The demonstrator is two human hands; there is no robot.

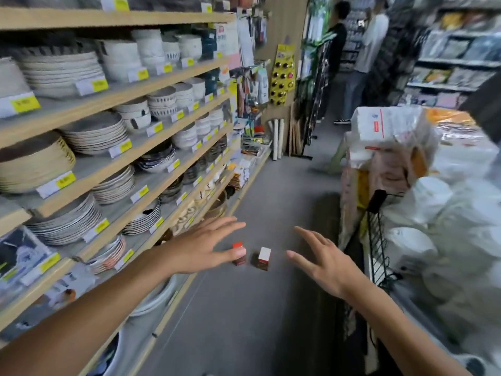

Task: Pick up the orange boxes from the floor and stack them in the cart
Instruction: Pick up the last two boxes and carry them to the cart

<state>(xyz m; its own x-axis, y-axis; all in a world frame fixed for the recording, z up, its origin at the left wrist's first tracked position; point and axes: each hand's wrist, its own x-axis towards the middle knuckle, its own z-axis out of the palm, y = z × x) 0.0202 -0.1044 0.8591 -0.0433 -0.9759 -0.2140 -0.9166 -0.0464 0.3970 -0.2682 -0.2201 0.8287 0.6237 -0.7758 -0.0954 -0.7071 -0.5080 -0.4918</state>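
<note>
Two small orange-and-white boxes stand on the grey floor between my hands, one on the left and one on the right. My left hand stretches out above the left box with straight spread fingers, its thumb overlapping that box in the view. My right hand is held out to the right of the boxes, fingers spread, holding nothing. The cart, a black wire frame, stands at the right, piled with white plastic-wrapped goods.
Wooden shelves of stacked plates and bowls line the left side of the aisle. White bags and packages fill the cart at the right. Two people stand at the far end of the aisle.
</note>
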